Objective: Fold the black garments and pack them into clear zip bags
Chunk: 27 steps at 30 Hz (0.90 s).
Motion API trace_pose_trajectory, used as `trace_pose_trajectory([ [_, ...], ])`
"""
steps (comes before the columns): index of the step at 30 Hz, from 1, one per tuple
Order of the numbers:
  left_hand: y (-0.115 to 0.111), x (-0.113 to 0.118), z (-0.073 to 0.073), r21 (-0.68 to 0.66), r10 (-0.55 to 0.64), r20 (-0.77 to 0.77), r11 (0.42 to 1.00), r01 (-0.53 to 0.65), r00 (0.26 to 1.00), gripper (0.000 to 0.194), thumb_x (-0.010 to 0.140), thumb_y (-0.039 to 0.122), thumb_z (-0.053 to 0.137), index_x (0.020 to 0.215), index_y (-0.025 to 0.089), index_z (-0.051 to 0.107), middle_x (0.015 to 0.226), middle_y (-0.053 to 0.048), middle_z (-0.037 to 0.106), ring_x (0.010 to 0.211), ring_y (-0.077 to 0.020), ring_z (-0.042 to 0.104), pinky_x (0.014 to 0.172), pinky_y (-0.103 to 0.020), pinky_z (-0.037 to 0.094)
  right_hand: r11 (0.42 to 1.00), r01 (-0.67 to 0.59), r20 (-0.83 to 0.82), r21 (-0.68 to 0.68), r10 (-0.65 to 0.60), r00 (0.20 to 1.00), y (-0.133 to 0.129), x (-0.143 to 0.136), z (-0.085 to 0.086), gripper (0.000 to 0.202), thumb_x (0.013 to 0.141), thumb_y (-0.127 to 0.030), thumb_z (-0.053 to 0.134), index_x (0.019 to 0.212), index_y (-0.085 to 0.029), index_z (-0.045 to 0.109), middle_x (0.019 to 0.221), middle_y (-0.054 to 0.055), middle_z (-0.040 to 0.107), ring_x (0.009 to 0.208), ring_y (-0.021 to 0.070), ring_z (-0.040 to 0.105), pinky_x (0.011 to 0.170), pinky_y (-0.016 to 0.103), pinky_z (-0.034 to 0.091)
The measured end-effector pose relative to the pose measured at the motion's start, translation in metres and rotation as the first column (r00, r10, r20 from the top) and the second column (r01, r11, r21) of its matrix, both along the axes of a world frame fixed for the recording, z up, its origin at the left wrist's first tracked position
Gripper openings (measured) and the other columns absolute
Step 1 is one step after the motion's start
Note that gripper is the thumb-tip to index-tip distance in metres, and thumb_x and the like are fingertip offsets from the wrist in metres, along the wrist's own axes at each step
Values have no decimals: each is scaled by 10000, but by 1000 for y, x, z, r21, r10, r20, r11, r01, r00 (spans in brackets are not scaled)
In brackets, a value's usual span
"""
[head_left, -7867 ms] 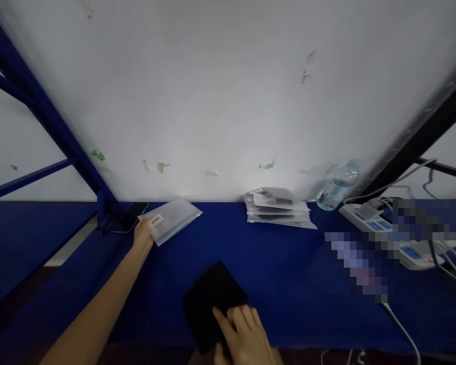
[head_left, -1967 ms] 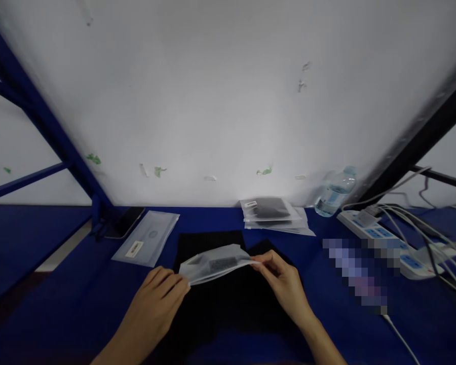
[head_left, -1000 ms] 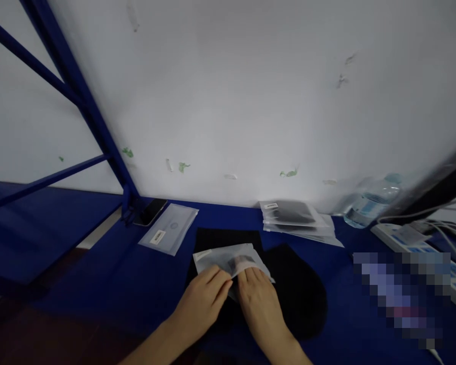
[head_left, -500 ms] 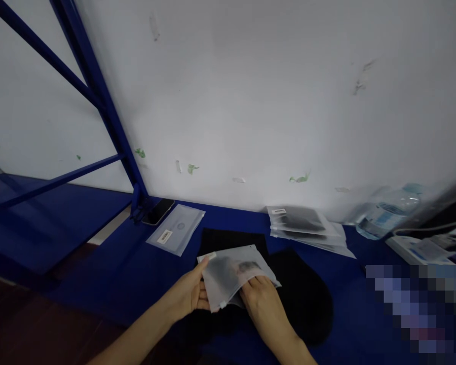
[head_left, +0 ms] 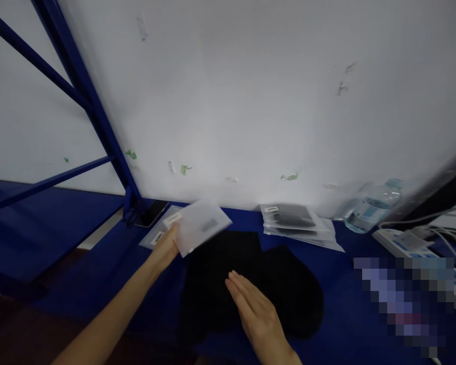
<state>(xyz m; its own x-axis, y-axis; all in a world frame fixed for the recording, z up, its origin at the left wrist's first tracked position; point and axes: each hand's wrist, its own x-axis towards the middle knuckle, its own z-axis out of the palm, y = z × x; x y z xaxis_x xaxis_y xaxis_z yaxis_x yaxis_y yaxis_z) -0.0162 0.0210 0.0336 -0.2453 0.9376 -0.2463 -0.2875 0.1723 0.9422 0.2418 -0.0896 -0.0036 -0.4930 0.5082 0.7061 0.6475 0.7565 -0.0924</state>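
My left hand (head_left: 166, 249) grips a frosted slider zip bag (head_left: 203, 225) by its left edge, near a small white label. The bag is raised, tilted and slightly blurred, partly covering another labelled frosted bag (head_left: 149, 238) that lies on the table. My right hand (head_left: 256, 319) is out of the bag, its fingers stretched out over a folded black cloth item (head_left: 220, 284). Whether they touch the cloth I cannot tell. Beside it on the right is a second black cloth piece (head_left: 296, 299) with a rounded edge.
Several frosted bags with dark contents (head_left: 292, 220) are stacked against the wall. A phone (head_left: 152, 213) lies at the back left by a blue metal frame (head_left: 95, 116). To the right are a leaning plastic bottle (head_left: 374, 208), a power strip (head_left: 391, 238) with cables, and a pixelated patch.
My left hand has carried the zip bag up and to the left, away from the black cloth. My right hand has come out of the bag's opening.
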Motion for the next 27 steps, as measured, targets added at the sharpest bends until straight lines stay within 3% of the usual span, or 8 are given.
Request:
trace_pose_trajectory([
  [4,0,-41,-12,43,108,-121,994,-103,987,323,958,292,462,1233,144,548,1099,-131,691,948,-243,687,793,-400,569,991,112,79,-75,-106,991,-13,-8,-18,538,806,46,350,1282,-114,541,1206,106,662,1119,238,625,871,374,591],
  [10,-51,-53,-25,220,365,-494,930,-293,789,526,789,360,643,1262,187,493,1300,-117,520,1217,-308,476,1038,-498,361,934,181,68,-308,-169,983,-23,-14,10,529,828,-194,526,1350,-129,472,1288,114,604,1167,285,579,920,432,555],
  [12,-74,-31,-28,279,230,-793,960,2,564,300,814,374,579,1058,202,609,1083,-89,618,1084,-307,539,977,-490,400,917,202,32,-345,-204,978,-21,-22,18,559,818,-342,617,1321,-122,505,1233,143,629,1131,324,590,904,478,550],
  [15,-101,11,-30,50,-118,-922,908,417,369,179,891,339,482,917,241,629,922,-36,655,939,-252,588,902,-443,436,876,220,-3,-429,-244,970,-14,-33,19,469,794,-325,673,1222,-151,595,1109,134,679,1020,324,636,892,499,537],
  [18,-111,36,-31,-80,-221,-940,883,463,259,215,896,391,493,899,217,620,903,-48,651,902,-260,589,869,-454,435,813,163,-119,-559,-274,954,-1,-33,20,249,855,-222,590,1088,-182,666,988,94,713,937,274,666,890,446,530],
  [21,-108,41,-30,-152,-273,-943,863,483,190,230,835,427,579,854,200,612,848,-51,636,872,-278,587,853,-463,425,714,2,-346,-700,-341,874,19,-16,28,225,883,-312,556,1020,-193,690,937,70,722,867,236,683,801,358,550],
  [24,-103,37,-22,-196,-353,-913,818,540,204,156,827,369,578,832,214,593,894,-41,635,936,-274,583,872,-428,418,578,-173,-508,-797,-489,708,41,12,36,344,831,-463,588,1015,-189,684,911,56,716,764,215,678,599,290,549],
  [27,-98,32,-5,-233,-448,-853,786,572,269,116,859,337,516,845,228,554,870,-11,619,859,-224,599,770,-333,447,516,-301,-589,-802,-598,543,56,42,36,454,769,-524,628,1068,-183,646,917,57,702,779,215,662,519,260,524],
])
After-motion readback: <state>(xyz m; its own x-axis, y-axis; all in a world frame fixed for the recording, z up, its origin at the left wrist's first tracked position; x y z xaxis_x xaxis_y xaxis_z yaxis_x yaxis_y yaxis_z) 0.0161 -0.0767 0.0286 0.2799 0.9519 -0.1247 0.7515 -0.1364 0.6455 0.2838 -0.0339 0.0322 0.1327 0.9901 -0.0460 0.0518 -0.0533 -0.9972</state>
